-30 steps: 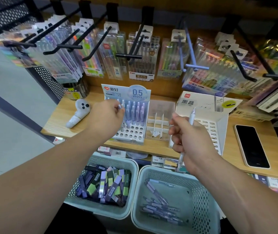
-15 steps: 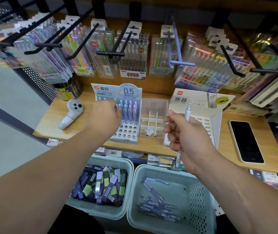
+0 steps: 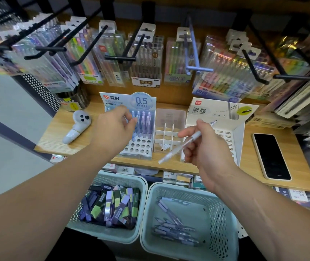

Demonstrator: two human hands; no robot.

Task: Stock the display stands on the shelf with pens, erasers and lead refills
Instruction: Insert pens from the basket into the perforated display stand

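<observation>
Right now your right hand (image 3: pixel 205 147) grips a pale lilac pen (image 3: pixel 186 143) between the thumb and curled fingers. The pen lies on a slant. Its upper end points up and right toward the white slotted stand (image 3: pixel 227 132), and its lower end hangs down and left in front of the clear divided tray (image 3: pixel 169 117).

Your left hand (image 3: pixel 114 129) is at the pen stand (image 3: pixel 141 146) marked "0.5 mm". Its fingers are curled, with thumb and fingertips close together at the tops of the standing pens (image 3: pixel 144 121). You cannot tell whether they pinch one of those pens or only touch them. The pens fill the back rows of the stand, while the front rows of holes are bare.

All three displays stand side by side on the wooden shelf (image 3: pixel 56 140): pen stand on the left, tray in the middle, white stand on the right. A white gadget (image 3: pixel 77 127) lies on the shelf well left of the pen stand, and a dark-screened phone (image 3: pixel 270 155) lies flat at the far right.

Below the shelf edge are two pale green baskets. The left basket (image 3: pixel 124 178) holds small purple, green and black packs (image 3: pixel 112 206), and the right basket (image 3: pixel 171 185) holds loose pens (image 3: pixel 173 225). Above the shelf, hanging pen packs (image 3: pixel 146 61) fill the black hooks (image 3: pixel 120 58).
</observation>
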